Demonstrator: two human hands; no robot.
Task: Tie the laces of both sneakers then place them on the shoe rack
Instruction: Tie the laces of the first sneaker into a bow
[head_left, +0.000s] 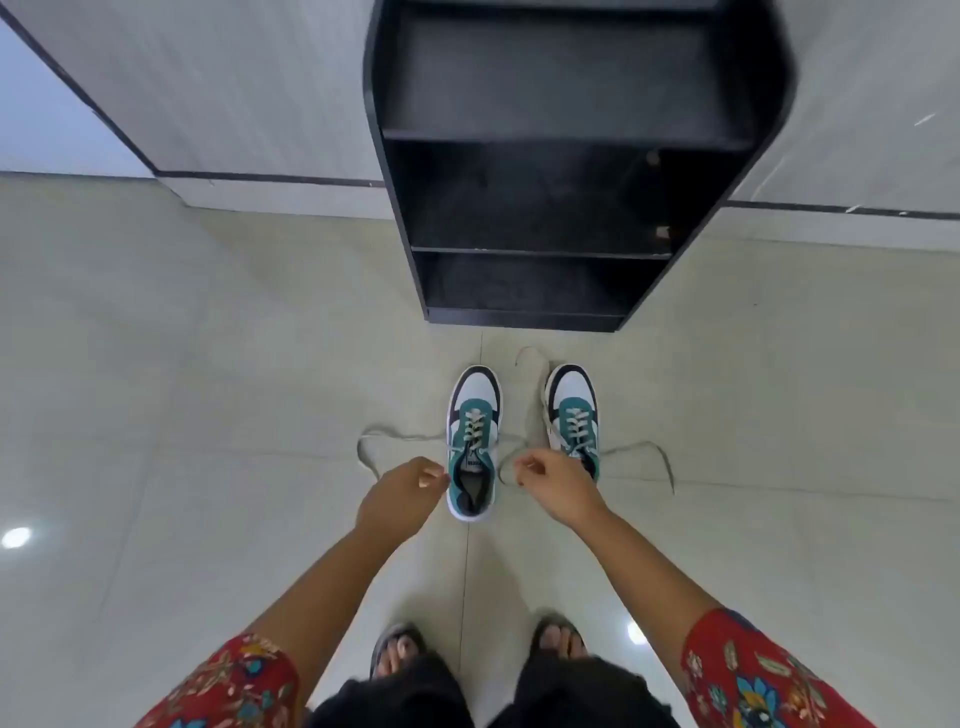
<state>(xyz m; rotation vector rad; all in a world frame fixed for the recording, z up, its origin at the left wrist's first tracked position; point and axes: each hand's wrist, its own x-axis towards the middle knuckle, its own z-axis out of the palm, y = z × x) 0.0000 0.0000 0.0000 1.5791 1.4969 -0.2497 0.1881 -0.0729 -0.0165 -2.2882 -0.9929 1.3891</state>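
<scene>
Two teal, white and black sneakers stand side by side on the floor, toes toward a black shoe rack. The left sneaker has loose grey laces trailing out both ways. My left hand is at that shoe's left side, fingers pinched near the left lace. My right hand sits between the two shoes, fingers pinched on the left sneaker's right lace. The right sneaker is untied, its laces lying on the tiles; its heel is hidden behind my right hand.
The rack's dark shelves hold nothing visible and stand against a pale wall. Cream floor tiles spread all around. My feet in sandals stand just behind the shoes.
</scene>
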